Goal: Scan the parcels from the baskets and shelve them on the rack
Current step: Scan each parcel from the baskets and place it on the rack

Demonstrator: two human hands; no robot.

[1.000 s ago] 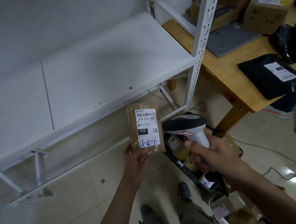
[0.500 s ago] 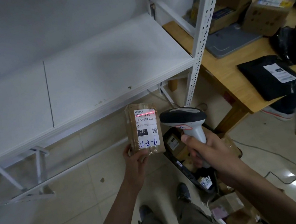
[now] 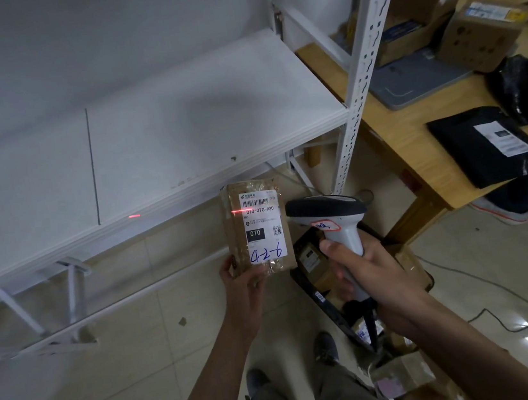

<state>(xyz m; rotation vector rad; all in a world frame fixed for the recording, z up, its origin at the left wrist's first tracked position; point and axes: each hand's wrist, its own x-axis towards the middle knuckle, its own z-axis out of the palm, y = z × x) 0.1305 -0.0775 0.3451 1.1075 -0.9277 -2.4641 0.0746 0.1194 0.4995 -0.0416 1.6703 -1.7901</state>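
Parcel (image 3: 257,227) held upright at centre frame, pinched at its bottom edge by the left hand (image 3: 244,278), label facing up toward the camera, just below the front lip of the white shelf (image 3: 179,127). Scanner (image 3: 328,214) gripped in the right hand (image 3: 371,273), fingers wrapped round the handle, head pointing toward 9 o'clock at the label. Red beam landing low and left: crossing the left margin at the printed number line rather than the barcode (image 3: 255,202) itself, with a stray spot spilling onto the shelf edge at 9 o'clock. Best fixed, probably, by tilting the scanner head slightly up toward 12 o'clock and swinging it right so the line spans the full width of the bars. Worth keeping the parcel flat and steady, thumb clear of the label, and holding some gap between scanner and parcel so the beam stays wide enough. Glossy tape over the label may glare; a slight angle on the parcel likely helps. Shelving only after a confirmed read. More parcels waiting in the basket (image 3: 335,291) at 5 o'clock.
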